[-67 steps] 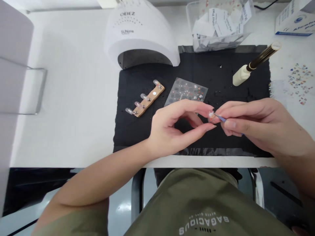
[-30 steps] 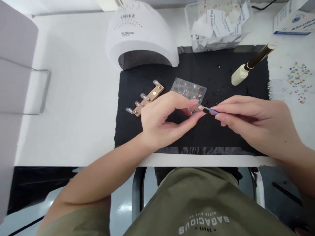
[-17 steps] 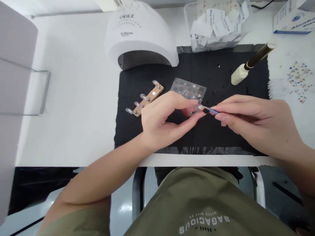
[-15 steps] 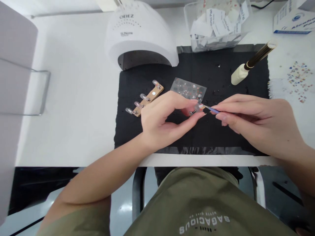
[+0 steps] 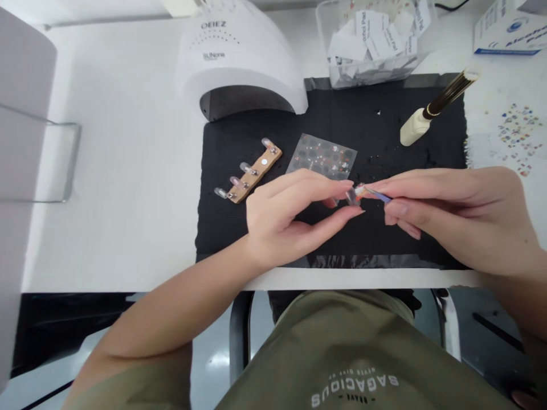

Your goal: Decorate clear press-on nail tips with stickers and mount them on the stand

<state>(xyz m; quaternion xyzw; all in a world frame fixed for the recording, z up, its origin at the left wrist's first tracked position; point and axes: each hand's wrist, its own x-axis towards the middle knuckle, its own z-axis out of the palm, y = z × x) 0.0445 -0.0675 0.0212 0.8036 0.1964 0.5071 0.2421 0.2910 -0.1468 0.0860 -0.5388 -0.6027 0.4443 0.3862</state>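
Note:
Between thumb and fingers, my left hand (image 5: 294, 213) pinches a clear false nail (image 5: 354, 195) with white and orange decoration at its right end. My right hand (image 5: 461, 210) grips a thin purple tool (image 5: 379, 195), its tip touching or very close to the decorated end; the tool's kind is unclear. Just behind the left hand lies a clear sticker sheet (image 5: 322, 154) with small white and orange pieces, partly covered by the fingers. To the left, a wooden nail stand (image 5: 256, 177) holds several clear and pinkish false nails on metal studs.
A white nail lamp (image 5: 243, 57) stands at the back left of the black mat (image 5: 363, 125). Behind the mat is a clear bin (image 5: 335, 74) of alcohol pads. A cream polish bottle (image 5: 414, 128) stands at right, near scattered gems (image 5: 519, 134) and an alcohol pad box (image 5: 508, 34).
The false nail has shifted slightly right and toward me, and its decorated end faces the right hand more. My right fingers have come closer to it. The view has shifted a little.

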